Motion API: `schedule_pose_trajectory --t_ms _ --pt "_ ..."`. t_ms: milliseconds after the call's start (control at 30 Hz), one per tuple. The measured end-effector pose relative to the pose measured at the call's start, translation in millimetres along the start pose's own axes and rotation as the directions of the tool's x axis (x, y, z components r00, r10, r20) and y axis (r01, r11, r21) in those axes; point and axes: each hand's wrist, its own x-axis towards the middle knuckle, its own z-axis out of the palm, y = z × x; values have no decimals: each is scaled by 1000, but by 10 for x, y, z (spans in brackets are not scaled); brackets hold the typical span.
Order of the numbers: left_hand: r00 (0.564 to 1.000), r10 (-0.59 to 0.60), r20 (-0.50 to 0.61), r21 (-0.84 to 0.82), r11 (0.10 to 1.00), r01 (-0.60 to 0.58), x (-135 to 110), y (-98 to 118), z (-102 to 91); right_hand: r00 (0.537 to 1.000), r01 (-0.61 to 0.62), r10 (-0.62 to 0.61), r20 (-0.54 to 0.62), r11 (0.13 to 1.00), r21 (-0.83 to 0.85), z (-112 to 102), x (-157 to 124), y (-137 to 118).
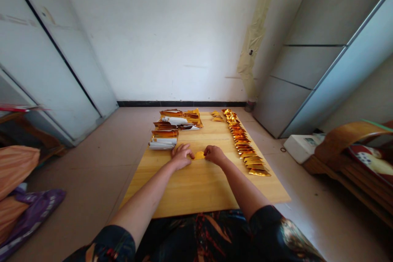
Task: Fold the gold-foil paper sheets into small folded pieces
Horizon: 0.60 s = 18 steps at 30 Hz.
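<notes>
On the wooden table, a small piece of gold paper (199,155) lies between my two hands. My left hand (182,156) rests at its left end, fingers bent and closed on the edge. At the other end my right hand (215,154) pinches the paper between thumb and fingers. Just beyond my left hand stand stacks of gold and white paper sheets (165,139). Along the right side of the table runs a long row of folded gold paper pieces (242,141). A few more folded gold pieces (217,116) lie near the far edge.
The wooden table (190,196) reaches to my lap. A white wall (172,49) rises behind it. A grey refrigerator (294,65) stands at the right, near a white box (300,147) and a wooden bench (346,159). Orange and purple bags (37,213) are at the left.
</notes>
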Motion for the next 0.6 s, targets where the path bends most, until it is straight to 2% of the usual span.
schedule_pose_trajectory --t_ms 167,367,600 --pt "981 118 -156 -61 990 -129 -35 -67 85 996 75 -76 -46 997 -20 14 -55 20" --pt "956 193 -223 -9 980 -200 33 -103 163 992 101 -99 -83 995 15 17 -105 24" --pt "896 309 -317 31 948 -316 76 -146 240 991 107 -110 -83 994 -32 37 -147 17"
